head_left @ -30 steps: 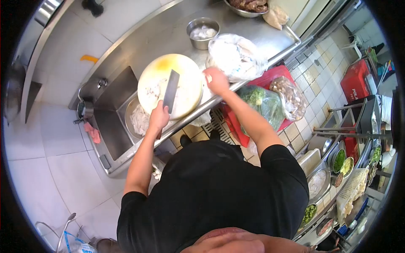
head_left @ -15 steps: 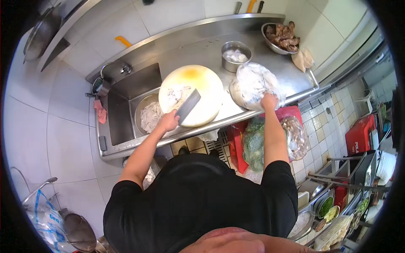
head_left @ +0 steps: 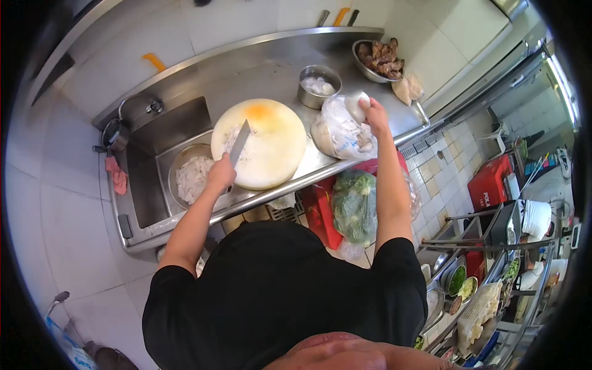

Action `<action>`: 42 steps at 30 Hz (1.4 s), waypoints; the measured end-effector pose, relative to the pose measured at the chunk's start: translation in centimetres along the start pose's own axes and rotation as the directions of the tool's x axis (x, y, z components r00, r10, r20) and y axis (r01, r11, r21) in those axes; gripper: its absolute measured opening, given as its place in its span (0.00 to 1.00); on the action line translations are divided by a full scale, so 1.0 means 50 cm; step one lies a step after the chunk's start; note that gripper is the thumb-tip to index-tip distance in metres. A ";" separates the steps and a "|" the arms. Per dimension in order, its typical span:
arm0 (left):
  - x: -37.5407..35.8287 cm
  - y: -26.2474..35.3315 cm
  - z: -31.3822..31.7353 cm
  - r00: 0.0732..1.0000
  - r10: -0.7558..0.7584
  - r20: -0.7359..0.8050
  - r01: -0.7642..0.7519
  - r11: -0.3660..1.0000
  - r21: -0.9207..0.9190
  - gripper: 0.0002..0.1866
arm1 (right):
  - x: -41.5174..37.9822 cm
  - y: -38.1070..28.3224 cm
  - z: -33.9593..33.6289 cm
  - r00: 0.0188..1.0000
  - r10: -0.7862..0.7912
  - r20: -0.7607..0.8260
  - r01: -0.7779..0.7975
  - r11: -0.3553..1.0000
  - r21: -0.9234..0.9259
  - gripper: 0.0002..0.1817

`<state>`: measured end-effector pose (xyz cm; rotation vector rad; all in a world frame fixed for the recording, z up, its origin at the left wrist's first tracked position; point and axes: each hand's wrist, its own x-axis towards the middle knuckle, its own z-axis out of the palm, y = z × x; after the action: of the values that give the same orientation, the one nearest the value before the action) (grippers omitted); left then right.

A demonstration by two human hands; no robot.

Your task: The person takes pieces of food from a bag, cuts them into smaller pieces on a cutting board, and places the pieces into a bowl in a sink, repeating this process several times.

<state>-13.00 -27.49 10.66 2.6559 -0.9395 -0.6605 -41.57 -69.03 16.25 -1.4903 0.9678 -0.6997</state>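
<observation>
My left hand (head_left: 221,175) is closed round the handle of a cleaver (head_left: 239,144). Its blade lies over the round white chopping board (head_left: 274,151), beside small pale scraps (head_left: 230,135). Further right, my right hand (head_left: 375,116) pinches a smooth white piece of food (head_left: 356,106), whose exact kind I cannot make out. That piece is just above a clear plastic bag (head_left: 336,116) of pale pieces, which sits in a bowl near the counter edge. Left of the board, a metal bowl (head_left: 175,165) of pale strips (head_left: 194,176) stands in the sink.
Behind the bag stands a steel pot (head_left: 319,97) with white contents. A bowl of browned meat (head_left: 381,58) is at the back right. The sink (head_left: 148,203) lies left. Below the counter are bagged greens (head_left: 354,206) and a red crate (head_left: 320,216). Another person (head_left: 538,217) is far right.
My right hand has come up out of the plastic bag with a white piece. The cleaver has shifted left on the board, its blade turned more upright. The whole view has swung slightly.
</observation>
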 end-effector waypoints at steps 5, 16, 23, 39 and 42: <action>0.007 -0.011 -0.008 0.998 -0.002 0.060 0.002 1.000 -0.003 0.23 | -0.043 -0.038 0.190 0.990 -0.087 0.112 0.080 0.995 0.068 0.12; -0.058 -0.032 -0.043 0.994 0.104 0.044 -0.100 0.991 -0.089 0.20 | -0.353 0.247 0.525 0.649 -0.517 0.559 0.761 0.434 -0.482 0.17; -0.103 -0.078 0.000 0.981 0.127 0.149 -0.125 0.992 -0.024 0.18 | -0.406 0.203 0.419 0.734 -0.260 0.627 0.658 0.500 -0.563 0.13; -0.156 -0.126 0.012 0.951 0.177 0.253 -0.189 0.982 0.023 0.20 | -0.294 0.242 0.541 0.684 -0.498 0.534 0.729 0.491 -0.476 0.13; -0.189 -0.127 -0.030 0.952 0.121 0.283 -0.142 0.988 0.057 0.20 | -0.296 0.245 0.516 0.692 -0.465 0.552 0.709 0.581 -0.400 0.15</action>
<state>-15.40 -16.48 12.72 2.5790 -1.2279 -1.0042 -28.70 -43.40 1.66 -2.4850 0.3224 -0.5388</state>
